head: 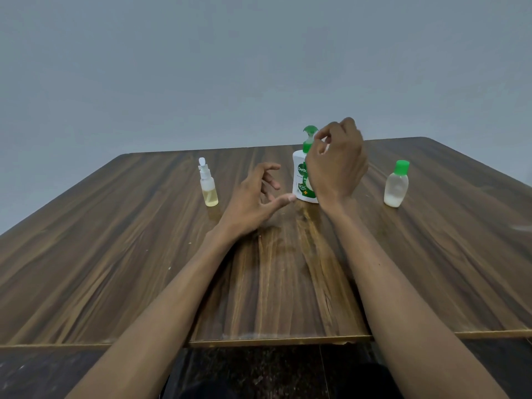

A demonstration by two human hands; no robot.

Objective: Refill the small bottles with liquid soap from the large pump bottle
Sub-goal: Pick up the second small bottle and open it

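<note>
The large white pump bottle (299,180) with a green pump head (309,132) stands upright at the table's far middle. My right hand (336,165) is raised in front of it and covers its right side. Its fingers are curled beside the pump head; a grip on the pump does not show. My left hand (253,197) hovers low to the bottle's left with fingers spread, the thumb tip close to the bottle's base. A small clear spray bottle (207,187), partly filled with yellowish liquid, stands further left. A small green-capped bottle (396,185) holding whitish liquid stands to the right.
The wooden table (115,269) has rounded far corners, and its near edge runs across the bottom of the view. A grey wall rises behind it. Dark floor shows below the near edge.
</note>
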